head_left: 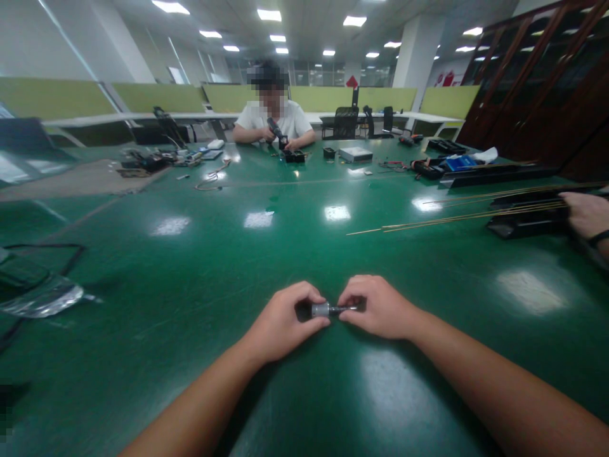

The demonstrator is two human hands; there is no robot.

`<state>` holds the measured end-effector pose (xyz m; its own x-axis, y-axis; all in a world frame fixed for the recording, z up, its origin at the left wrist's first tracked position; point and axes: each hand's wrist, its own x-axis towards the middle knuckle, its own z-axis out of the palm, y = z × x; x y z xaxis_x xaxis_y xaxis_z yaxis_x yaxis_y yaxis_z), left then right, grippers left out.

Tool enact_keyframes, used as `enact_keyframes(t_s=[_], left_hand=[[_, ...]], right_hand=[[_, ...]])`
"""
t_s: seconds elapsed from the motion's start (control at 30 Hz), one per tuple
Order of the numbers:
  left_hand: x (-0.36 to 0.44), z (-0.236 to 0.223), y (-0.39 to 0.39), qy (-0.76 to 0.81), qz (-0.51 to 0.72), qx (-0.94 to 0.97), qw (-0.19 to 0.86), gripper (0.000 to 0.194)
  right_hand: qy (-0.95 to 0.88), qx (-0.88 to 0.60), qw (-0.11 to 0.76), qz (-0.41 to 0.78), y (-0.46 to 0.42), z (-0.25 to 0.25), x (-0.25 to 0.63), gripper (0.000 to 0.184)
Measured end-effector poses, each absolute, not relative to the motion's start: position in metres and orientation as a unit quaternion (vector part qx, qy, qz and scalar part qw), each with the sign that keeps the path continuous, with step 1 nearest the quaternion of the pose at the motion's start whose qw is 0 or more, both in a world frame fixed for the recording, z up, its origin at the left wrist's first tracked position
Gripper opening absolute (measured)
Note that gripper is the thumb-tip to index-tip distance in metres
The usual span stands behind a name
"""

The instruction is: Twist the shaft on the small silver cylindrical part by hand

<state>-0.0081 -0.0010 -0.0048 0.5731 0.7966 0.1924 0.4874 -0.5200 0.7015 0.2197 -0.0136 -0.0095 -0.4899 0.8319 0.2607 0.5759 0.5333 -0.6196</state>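
A gray-and-dark cylindrical piece point(320, 310) is held just above or on the green table point(214, 254); which cannot be told. Its gray body is pinched by the left hand point(285, 322), and its slim dark end is gripped narrowly by the right hand point(379, 308). The tabletop is glossy, with ceiling lights point(354, 21) reflected in patches. Clear plastic point(42, 295) is noted at the left edge. At right, thin rods point(428, 222) and black channels point(528, 222) are found beside another person's hand point(587, 214). Across the table, a dark tool point(276, 129) is held by a seated person point(295, 117). Yellow-green partitions point(323, 96), white desks point(440, 117) and a dark wooden cabinet point(537, 82) are seen beyond.
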Motion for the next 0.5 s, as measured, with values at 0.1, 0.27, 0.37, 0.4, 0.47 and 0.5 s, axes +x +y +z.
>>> enact_keyframes(t_s=[0.1,0.27,0.37,0.4,0.47,0.5], left_hand=[[-0.008,-0.004,-0.001,0.379,0.256,0.835,0.306,0.015],[-0.008,-0.004,-0.001,0.377,0.258,0.835,0.307,0.014],[-0.008,-0.004,-0.001,0.376,0.257,0.835,0.31,0.014],[-0.008,-0.004,-0.001,0.376,0.256,0.835,0.31,0.015],[-0.009,-0.004,0.0,0.375,0.257,0.835,0.311,0.015],[-0.009,-0.005,0.0,0.374,0.258,0.835,0.311,0.015]], right_hand=[[-0.832,-0.426,0.265,0.238,-0.013,-0.009,0.222,0.007],[-0.829,-0.426,0.255,0.257,-0.013,-0.005,0.227,0.008],[-0.833,-0.426,0.247,0.252,-0.012,-0.003,0.229,0.008],[-0.834,-0.426,0.243,0.252,-0.012,-0.003,0.23,0.009],[-0.835,-0.428,0.237,0.254,-0.012,-0.002,0.231,0.009],[-0.834,-0.429,0.235,0.255,-0.012,-0.002,0.232,0.009]])
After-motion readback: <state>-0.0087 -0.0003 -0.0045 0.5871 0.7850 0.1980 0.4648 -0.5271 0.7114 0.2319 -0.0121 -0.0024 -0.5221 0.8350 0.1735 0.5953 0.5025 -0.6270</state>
